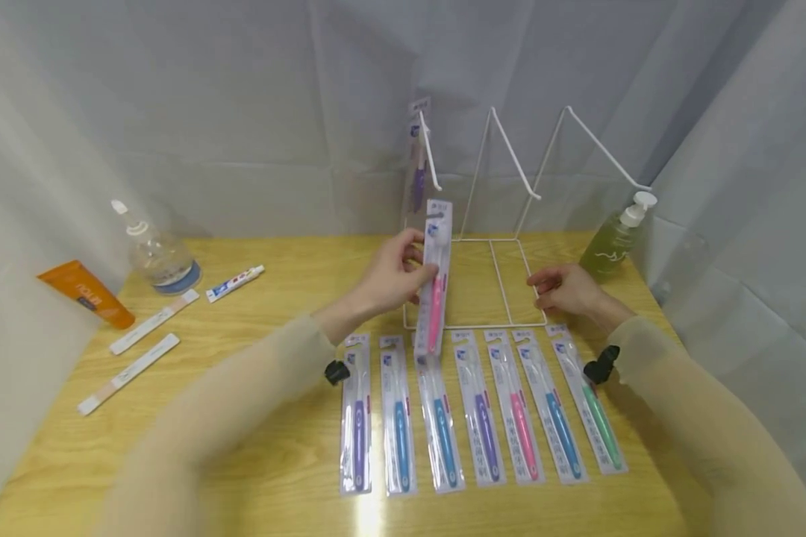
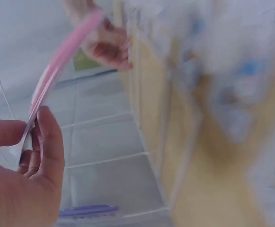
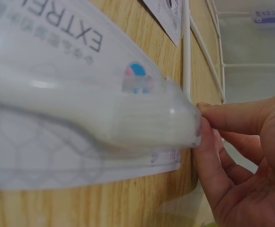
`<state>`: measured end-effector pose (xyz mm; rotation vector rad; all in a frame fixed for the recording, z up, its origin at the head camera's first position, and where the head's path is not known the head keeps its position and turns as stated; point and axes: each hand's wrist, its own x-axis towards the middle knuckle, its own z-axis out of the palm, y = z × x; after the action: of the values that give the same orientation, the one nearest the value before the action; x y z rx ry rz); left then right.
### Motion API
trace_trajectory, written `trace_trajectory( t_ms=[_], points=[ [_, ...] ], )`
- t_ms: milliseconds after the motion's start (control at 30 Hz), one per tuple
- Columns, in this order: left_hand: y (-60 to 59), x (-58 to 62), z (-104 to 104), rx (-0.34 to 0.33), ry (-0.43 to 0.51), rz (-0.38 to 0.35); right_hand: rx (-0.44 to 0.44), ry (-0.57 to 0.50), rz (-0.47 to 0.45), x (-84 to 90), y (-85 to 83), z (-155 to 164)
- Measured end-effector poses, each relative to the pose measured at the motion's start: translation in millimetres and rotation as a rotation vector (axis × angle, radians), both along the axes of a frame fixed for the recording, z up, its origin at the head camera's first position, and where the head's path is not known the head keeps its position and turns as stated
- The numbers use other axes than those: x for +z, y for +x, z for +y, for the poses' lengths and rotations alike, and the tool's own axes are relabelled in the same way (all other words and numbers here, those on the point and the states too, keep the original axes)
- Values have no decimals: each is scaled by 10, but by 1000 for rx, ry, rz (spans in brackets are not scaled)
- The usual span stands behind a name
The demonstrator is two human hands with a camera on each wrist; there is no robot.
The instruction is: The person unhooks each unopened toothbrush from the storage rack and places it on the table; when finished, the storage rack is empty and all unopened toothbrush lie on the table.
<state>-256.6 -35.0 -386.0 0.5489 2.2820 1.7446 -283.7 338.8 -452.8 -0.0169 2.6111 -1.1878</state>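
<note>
In the head view my left hand (image 1: 392, 272) pinches a packaged pink toothbrush (image 1: 435, 298) between thumb and fingers, holding it upright before the left arm of a white wire rack (image 1: 473, 326). The left wrist view shows its thin, bent pack (image 2: 64, 56) edge-on. My right hand (image 1: 567, 289) grips the rack's right side near the front corner, thumb and forefinger meeting at the wire; the pack in front partly hides this in the right wrist view. A packaged purple toothbrush (image 1: 418, 179) hangs on the left arm. Several packaged toothbrushes, including a green one (image 1: 601, 425), lie in a row before the rack.
A green pump bottle (image 1: 607, 242) stands beside my right hand. At the left are a clear bottle (image 1: 161, 257), an orange tube (image 1: 87, 294), a small toothpaste tube (image 1: 235, 283) and two slim white packets, one packet (image 1: 130, 373) nearer. Grey curtains (image 1: 242, 112) enclose the wooden table.
</note>
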Motion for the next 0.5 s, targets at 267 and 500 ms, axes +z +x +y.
trace_trajectory(
  t_ms=[267,500],
  points=[
    [478,-351,-865,9,-61,-225,-1,-1,4,24,19,7],
    [813,-567,-1461,-12,-140,-347,19,13,10,-16,-14,26]
  ],
)
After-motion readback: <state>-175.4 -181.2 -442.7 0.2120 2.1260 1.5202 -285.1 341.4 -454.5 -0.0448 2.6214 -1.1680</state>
